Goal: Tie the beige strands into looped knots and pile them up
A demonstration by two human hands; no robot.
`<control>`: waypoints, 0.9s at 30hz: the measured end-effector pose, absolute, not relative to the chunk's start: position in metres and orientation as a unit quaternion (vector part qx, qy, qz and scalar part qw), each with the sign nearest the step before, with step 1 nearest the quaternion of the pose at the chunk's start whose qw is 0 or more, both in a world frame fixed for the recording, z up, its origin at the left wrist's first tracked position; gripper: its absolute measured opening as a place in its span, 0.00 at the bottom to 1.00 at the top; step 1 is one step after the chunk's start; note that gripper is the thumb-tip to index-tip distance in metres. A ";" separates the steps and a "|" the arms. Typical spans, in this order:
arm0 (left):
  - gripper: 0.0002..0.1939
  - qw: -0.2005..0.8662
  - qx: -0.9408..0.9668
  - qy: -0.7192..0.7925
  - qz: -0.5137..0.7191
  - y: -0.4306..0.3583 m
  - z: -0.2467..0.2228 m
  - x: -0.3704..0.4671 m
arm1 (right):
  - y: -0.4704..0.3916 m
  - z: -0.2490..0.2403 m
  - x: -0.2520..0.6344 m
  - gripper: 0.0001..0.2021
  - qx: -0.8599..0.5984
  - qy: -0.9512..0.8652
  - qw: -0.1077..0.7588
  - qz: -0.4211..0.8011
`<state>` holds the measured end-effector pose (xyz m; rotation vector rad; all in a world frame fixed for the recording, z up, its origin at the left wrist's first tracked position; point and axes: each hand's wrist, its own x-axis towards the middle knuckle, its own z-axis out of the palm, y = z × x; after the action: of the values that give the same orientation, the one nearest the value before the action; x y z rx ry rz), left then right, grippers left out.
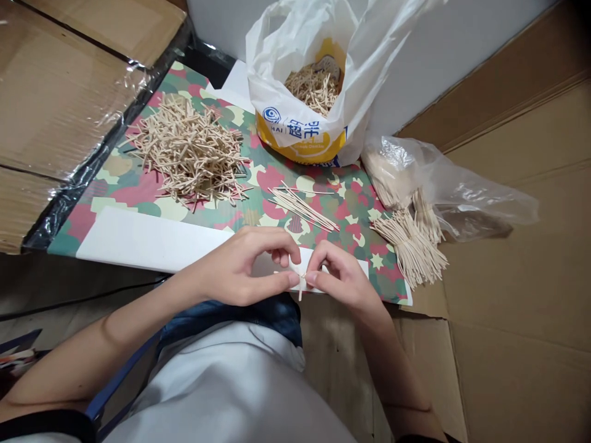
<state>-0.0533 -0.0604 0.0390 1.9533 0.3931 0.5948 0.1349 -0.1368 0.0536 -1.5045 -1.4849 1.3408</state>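
My left hand [247, 267] and my right hand [339, 277] meet at the table's near edge, their fingertips almost touching. Between them is a thin beige strand [300, 292], bent or crossed at the fingertips, with one short end pointing down. Thumb and fingers of each hand pinch it; the exact shape at the pinch is too small to make out. Just beyond my hands lie several loose, straight beige strands [305, 209]. Farther left is a large heap of short, knotted-looking beige pieces [189, 151].
A white plastic bag [300, 138] with similar pieces inside stands at the back. Bundled strands [413, 246] lie at the right edge beside a clear plastic bag [480, 191]. Cardboard [521, 258] borders the right; wrapped boxes [60, 80] stand left. The table cover [258, 212] is camouflage-patterned.
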 end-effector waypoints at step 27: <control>0.16 0.733 0.671 0.074 0.086 -0.053 0.042 -0.053 | -0.132 0.053 0.131 0.14 -0.354 -0.791 0.336 0.370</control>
<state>-0.0534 -0.0533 0.0425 1.4761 0.1618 0.1885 0.1315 -0.1318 0.0528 -0.9222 -2.0613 0.9639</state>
